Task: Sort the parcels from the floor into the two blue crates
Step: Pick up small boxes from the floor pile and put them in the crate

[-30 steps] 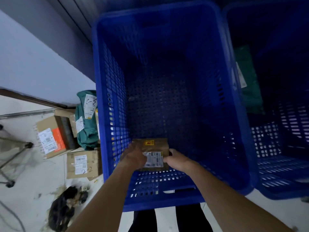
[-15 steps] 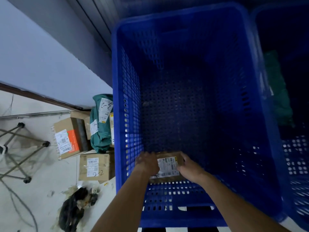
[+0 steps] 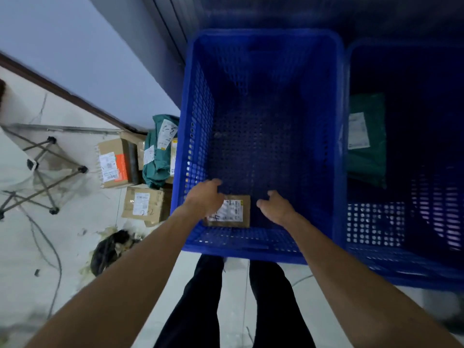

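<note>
Brown parcel (image 3: 236, 212), label up, flat inside left blue crate (image 3: 198, 121) at its near wall: apparently its sorted place. Left hand (image 3: 204, 197) over it, right hand (image 3: 276, 209) beside it, fingers of both loose, gripping nothing. Unsorted parcels (image 3: 143, 204) outside crate's left wall.

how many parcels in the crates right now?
2. A brown box lies at the near end of the left crate; a green bag lies in the right crate. The right crate's dark interior may hide more.
</note>
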Demonstrator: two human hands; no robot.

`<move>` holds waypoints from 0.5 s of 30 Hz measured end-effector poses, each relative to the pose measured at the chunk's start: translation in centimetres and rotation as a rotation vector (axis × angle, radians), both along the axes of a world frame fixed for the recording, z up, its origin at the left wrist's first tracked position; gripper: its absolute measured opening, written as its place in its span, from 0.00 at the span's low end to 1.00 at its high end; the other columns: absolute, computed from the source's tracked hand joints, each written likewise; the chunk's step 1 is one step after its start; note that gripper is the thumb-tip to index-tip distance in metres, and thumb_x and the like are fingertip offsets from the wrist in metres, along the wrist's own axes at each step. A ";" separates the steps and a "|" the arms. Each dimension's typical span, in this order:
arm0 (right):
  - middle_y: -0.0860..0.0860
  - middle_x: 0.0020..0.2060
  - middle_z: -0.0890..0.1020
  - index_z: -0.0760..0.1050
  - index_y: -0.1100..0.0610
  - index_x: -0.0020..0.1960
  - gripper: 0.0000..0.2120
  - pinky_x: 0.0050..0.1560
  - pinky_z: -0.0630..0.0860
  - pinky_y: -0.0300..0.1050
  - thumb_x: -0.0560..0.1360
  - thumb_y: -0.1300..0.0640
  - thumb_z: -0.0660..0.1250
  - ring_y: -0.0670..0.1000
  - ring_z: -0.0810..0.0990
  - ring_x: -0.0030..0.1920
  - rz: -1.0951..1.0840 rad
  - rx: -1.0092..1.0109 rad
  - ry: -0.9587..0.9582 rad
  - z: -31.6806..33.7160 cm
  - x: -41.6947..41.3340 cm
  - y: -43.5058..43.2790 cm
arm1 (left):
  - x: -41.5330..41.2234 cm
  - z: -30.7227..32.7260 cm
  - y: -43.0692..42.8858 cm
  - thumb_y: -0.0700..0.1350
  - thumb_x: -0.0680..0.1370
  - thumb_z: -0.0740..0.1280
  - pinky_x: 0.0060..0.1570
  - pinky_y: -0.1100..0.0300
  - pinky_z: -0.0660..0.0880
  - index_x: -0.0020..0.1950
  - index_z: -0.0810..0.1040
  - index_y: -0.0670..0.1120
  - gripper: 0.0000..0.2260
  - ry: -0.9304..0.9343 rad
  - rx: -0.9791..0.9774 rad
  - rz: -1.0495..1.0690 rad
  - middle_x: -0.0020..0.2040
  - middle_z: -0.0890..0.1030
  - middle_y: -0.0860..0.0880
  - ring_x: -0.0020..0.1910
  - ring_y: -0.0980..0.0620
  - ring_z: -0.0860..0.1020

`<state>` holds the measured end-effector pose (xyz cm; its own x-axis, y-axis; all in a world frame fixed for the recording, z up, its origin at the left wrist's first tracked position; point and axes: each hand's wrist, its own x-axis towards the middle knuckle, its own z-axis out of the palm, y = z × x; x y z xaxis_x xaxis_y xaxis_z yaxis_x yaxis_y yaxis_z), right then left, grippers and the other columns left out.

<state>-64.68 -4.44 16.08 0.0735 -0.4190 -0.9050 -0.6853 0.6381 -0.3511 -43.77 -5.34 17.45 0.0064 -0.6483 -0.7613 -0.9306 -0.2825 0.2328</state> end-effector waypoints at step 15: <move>0.53 0.58 0.80 0.72 0.55 0.68 0.18 0.57 0.74 0.50 0.81 0.49 0.61 0.56 0.79 0.57 0.206 -0.556 -0.135 16.6 15.4 -4.0 | 10.4 15.2 5.2 0.45 0.79 0.64 0.53 0.54 0.78 0.60 0.81 0.46 0.12 0.114 -0.590 0.711 0.54 0.84 0.48 0.52 0.48 0.81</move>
